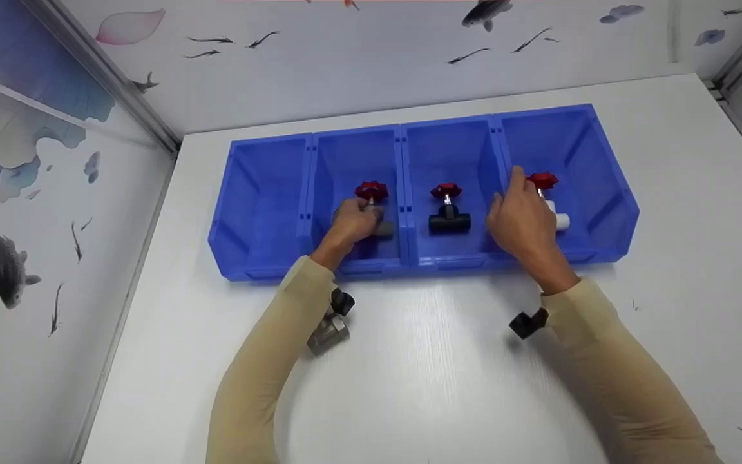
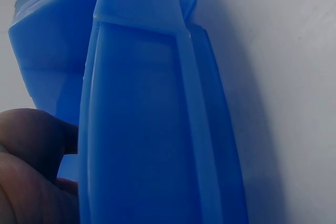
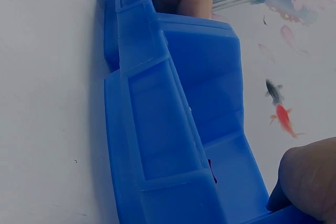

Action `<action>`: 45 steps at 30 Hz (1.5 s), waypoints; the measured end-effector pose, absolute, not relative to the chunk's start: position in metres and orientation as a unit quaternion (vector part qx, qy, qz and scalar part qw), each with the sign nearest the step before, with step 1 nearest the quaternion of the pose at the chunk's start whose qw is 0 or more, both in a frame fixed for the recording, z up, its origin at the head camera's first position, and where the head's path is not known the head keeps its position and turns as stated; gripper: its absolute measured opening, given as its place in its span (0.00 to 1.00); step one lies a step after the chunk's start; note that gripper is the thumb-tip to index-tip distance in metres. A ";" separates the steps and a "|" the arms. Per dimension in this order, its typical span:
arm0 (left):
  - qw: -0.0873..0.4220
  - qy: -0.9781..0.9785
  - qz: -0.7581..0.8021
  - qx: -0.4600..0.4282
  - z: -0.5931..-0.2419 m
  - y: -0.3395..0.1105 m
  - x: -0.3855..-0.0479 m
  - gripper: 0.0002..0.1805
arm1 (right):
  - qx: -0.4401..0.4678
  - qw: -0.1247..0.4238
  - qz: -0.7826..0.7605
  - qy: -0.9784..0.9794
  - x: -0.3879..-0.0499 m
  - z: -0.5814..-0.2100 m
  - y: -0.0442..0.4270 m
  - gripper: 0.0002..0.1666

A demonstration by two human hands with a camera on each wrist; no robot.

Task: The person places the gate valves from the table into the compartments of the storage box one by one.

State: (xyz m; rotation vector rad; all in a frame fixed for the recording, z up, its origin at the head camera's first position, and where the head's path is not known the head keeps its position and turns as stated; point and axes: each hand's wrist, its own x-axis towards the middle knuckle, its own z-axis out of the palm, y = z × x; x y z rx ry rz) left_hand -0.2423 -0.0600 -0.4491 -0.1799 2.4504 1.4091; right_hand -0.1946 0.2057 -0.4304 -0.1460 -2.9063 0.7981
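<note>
In the head view, my left hand reaches into the second compartment from the left and grips a grey pipe valve with a red handwheel; fingers cover part of its body. My right hand straddles the divider between the third and fourth compartments, its thumb on one side and fingers on the other, holding the blue bin. Beside those fingers lies a white valve with a red handwheel, partly hidden. A black valve with a red handwheel stands in the third compartment. Neither wrist view shows the grey valve.
The bin row stands on a white table near the patterned back wall. A grey metal fitting lies in front of the bins, partly behind my left sleeve. Another patterned panel rises on the left.
</note>
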 end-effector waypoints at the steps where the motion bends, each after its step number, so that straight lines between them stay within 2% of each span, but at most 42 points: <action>1: 0.153 0.856 0.489 -0.062 -0.448 -0.060 -0.242 0.15 | -0.048 0.061 0.264 -0.961 -0.195 -0.430 0.206 0.33; 9: 0.164 0.858 0.482 -0.067 -0.447 -0.062 -0.243 0.20 | -0.053 0.053 0.267 -0.961 -0.195 -0.427 0.207 0.33; 20: 0.155 0.868 0.468 -0.064 -0.447 -0.063 -0.244 0.19 | -0.051 0.077 0.262 -0.961 -0.195 -0.432 0.205 0.31; 27: 0.146 0.871 0.466 -0.060 -0.448 -0.063 -0.244 0.18 | -0.053 0.069 0.268 -0.960 -0.195 -0.432 0.205 0.31; 45: 0.147 0.877 0.454 -0.055 -0.446 -0.064 -0.243 0.22 | -0.055 0.066 0.267 -0.960 -0.195 -0.431 0.205 0.32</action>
